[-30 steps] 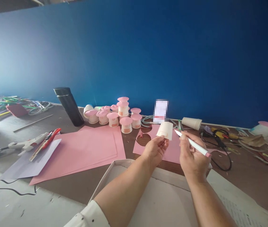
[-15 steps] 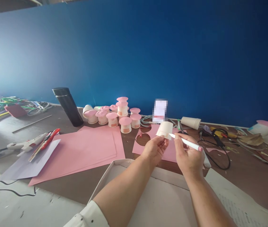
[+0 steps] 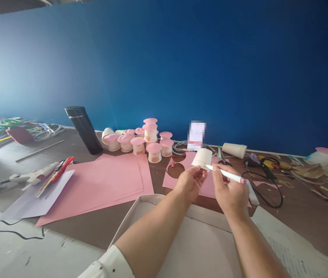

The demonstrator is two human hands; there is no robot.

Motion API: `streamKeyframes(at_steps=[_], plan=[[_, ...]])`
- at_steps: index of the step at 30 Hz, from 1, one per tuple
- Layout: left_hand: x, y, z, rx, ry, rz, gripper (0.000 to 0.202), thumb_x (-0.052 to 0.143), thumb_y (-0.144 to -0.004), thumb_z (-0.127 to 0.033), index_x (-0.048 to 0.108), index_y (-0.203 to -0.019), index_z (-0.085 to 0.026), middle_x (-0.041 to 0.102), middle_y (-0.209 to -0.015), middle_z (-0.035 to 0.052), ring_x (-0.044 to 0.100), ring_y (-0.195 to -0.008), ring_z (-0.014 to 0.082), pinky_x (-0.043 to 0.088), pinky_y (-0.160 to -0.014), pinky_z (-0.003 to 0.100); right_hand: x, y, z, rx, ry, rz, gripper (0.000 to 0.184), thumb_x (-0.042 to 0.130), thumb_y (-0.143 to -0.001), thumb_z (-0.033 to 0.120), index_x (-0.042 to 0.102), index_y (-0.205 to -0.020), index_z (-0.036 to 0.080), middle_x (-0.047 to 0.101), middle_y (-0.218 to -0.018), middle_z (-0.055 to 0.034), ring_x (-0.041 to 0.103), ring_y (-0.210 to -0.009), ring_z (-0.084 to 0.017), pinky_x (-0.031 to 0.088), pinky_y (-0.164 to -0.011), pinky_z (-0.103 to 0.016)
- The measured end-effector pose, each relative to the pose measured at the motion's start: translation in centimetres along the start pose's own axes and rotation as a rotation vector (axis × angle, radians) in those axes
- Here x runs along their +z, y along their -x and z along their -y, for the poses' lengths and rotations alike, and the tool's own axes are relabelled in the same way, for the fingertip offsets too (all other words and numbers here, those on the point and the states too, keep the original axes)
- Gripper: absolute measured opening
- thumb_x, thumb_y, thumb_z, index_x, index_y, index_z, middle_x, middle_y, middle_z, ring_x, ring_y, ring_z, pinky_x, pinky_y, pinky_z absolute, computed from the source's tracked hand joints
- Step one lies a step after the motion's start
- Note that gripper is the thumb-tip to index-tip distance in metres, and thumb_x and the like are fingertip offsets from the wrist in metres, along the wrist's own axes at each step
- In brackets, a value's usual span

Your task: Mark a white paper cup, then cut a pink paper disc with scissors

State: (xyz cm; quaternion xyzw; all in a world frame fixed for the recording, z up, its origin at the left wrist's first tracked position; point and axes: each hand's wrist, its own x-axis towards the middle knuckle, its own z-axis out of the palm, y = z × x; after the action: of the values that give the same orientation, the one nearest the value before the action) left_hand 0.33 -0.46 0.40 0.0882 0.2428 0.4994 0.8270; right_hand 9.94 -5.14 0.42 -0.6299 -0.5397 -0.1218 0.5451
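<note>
A blue wall rises behind your whole workspace, and the brown table runs along its foot. Directly in front of you sits a shallow white box, partly beneath your forearms. To its left, large pink sheets overlap, with a pale purple sheet across their left edge. A pink sheet with round cutouts lies beyond the box, under your hands. The black flask stands near the wall on your left; the glue gun rests closer to you. Pink-topped cups cluster between the flask and your hands, some stacked.

Your left hand pinches a white paper cup by its lower rim, holding it upside down above the cutout sheet. Your right hand grips a white marker between thumb and fingers, its tip at the cup's lower right side; whether it touches, you cannot tell. A faint outline marks the cup's side near the rim.
</note>
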Motion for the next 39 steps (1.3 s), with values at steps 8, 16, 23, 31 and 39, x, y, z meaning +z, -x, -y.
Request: streamKeyframes(at_steps=[8,16,23,31,39], plan=[[-0.3,-0.11,0.32,0.037,-0.071,0.071,0.012,0.053,-0.083,-0.005,0.064,-0.079,-0.004,0.062,-0.072,0.0085,0.06,-0.065,0.0096,0.053,-0.069,0.018,-0.01,0.03,0.09,0.001,-0.014,0.041,0.025,0.057,-0.087,0.037,0.072,-0.087,0.017,0.072,-0.073,-0.0072,0.066,-0.064,-0.02,0.049,-0.064,-0.028],[-0.31,-0.25,0.49,0.044,-0.091,0.064,0.013,0.053,-0.084,-0.006,0.064,-0.077,-0.006,0.063,-0.074,0.0086,0.061,-0.069,0.0101,0.052,-0.073,0.019,0.11,0.15,-0.04,0.014,0.002,0.061,0.029,0.056,-0.087,0.041,0.073,-0.088,0.017,0.073,-0.076,-0.0086,0.066,-0.068,-0.021,0.049,-0.065,-0.029],[-0.33,-0.23,0.48,0.044,-0.092,0.075,0.013,0.053,-0.083,-0.006,0.064,-0.076,-0.007,0.064,-0.075,0.0091,0.062,-0.07,0.0106,0.052,-0.075,0.02,0.18,0.12,-0.11,0.005,0.017,0.064,0.029,0.055,-0.087,0.04,0.073,-0.089,0.017,0.073,-0.079,-0.0089,0.067,-0.07,-0.022,0.05,-0.066,-0.03],[-0.24,-0.11,0.46,0.045,-0.092,0.087,0.013,0.053,-0.083,-0.006,0.064,-0.076,-0.006,0.064,-0.077,0.0098,0.061,-0.07,0.0105,0.052,-0.075,0.021,0.14,0.06,-0.12,0.015,0.021,0.061,0.029,0.055,-0.087,0.04,0.072,-0.089,0.018,0.073,-0.079,-0.0089,0.067,-0.074,-0.022,0.049,-0.068,-0.03],[0.05,0.08,0.31,0.037,-0.08,0.04,0.013,0.052,-0.084,-0.006,0.064,-0.077,-0.005,0.063,-0.075,0.0099,0.06,-0.067,0.0105,0.052,-0.072,0.02,0.03,0.02,-0.11,0.02,0.046,0.082,0.033,0.053,-0.087,0.044,0.072,-0.087,0.017,0.072,-0.075,-0.0097,0.067,-0.07,-0.023,0.049,-0.065,-0.03]])
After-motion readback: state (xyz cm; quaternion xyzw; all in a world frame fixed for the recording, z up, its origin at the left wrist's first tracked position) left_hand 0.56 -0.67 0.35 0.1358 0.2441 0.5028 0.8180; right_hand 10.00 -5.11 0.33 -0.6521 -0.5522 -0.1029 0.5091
